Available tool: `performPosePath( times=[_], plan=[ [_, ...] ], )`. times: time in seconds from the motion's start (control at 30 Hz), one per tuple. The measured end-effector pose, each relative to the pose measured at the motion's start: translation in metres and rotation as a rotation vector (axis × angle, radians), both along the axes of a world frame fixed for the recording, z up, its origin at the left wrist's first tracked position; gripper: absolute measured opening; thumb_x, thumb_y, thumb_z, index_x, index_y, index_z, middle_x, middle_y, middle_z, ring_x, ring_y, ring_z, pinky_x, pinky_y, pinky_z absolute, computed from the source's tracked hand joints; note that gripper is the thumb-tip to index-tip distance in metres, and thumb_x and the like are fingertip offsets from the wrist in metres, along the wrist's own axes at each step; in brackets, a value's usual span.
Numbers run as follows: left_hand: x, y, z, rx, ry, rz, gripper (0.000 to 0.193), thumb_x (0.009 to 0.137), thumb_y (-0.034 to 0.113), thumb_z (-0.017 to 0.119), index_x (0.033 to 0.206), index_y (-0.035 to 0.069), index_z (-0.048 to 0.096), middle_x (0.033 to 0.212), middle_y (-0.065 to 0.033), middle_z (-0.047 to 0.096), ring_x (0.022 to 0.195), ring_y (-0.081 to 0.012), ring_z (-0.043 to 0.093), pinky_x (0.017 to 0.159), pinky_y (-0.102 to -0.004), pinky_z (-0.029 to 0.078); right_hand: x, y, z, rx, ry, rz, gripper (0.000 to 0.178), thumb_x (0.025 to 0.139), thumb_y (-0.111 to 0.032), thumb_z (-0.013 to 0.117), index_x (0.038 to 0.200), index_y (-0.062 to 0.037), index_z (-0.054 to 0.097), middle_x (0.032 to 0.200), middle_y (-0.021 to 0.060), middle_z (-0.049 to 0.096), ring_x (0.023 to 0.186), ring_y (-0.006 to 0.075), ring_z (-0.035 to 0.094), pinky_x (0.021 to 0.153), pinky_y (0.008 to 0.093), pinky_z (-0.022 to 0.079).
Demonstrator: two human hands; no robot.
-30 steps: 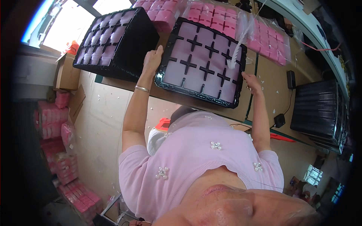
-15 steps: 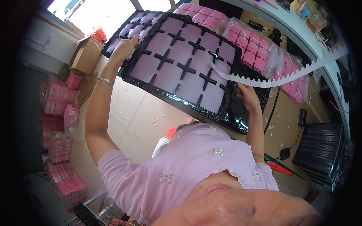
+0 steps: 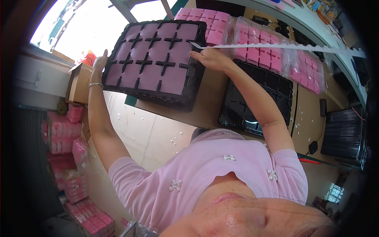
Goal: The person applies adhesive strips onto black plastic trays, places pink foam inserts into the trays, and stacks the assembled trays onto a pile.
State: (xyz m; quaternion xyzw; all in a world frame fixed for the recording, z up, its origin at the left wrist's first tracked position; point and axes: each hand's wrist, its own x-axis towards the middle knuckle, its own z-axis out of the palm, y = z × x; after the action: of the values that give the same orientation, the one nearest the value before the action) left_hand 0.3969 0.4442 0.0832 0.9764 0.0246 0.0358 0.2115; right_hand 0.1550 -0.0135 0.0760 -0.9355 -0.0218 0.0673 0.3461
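A black tray filled with purple-pink pieces between cross-shaped dividers sits on top of a stack at the table's left end. My left hand is at its left edge, thumb up, the other fingers partly hidden behind the rim. At the right edge is my right hand, thumb toward the tray. A long white notched strip runs from its fingers out to the right, its tip over the tray corner. A second black tray, shiny and without pink pieces, lies below my right forearm.
Bagged pink blocks line the back of the brown table. A white shelf curves along the far right. Black trays are stacked at right. A cardboard box and pink packs stand at left. White scraps dot the floor.
The filled tray has moved left and now lies over the other filled tray. Both hands went with it, the right one drawing the strip along. The black tray at right is uncovered.
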Motion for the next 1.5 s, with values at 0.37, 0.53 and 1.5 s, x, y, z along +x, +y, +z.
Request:
performPosePath(
  times=[0.37,0.53,1.5],
  plan=[
    [0.051,-0.023,-0.03,0.235,0.122,-0.044,0.088,0.084,0.071,0.019,0.096,0.0,0.068,0.101,-0.0268,0.063,0.106,-0.0382,0.056,0.092,-0.0439,0.039,-0.001,0.027,0.007,-0.342,-0.211,0.087,0.069,0.093,-0.054,0.033,0.072,0.0006,0.069,0.075,0.0195,0.064,0.078,0.0365,0.063,0.072,0.0457,0.049],
    [0.076,0.007,-0.047,0.131,0.112,-0.058,0.082,0.084,0.07,0.03,0.1,-0.002,0.067,0.102,-0.0217,0.064,0.101,-0.0326,0.059,0.089,-0.0394,0.041,0.001,0.031,-0.002,-0.313,-0.307,0.072,0.066,0.092,-0.053,0.036,0.072,0.0007,0.069,0.075,0.0194,0.064,0.082,0.034,0.062,0.071,0.0453,0.05],
    [-0.425,-0.624,-0.117,-0.645,0.369,-1.306,0.035,0.083,0.026,0.064,0.104,-0.002,0.06,0.082,-0.0133,0.064,0.074,-0.0215,0.064,0.066,-0.0321,0.051,-0.344,-0.182,-0.122,0.5,0.201,-0.298,0.026,0.082,-0.023,0.06,0.091,0.0006,0.066,0.073,0.0073,0.065,0.066,0.0169,0.061,0.064,0.03,0.048]
  ],
)
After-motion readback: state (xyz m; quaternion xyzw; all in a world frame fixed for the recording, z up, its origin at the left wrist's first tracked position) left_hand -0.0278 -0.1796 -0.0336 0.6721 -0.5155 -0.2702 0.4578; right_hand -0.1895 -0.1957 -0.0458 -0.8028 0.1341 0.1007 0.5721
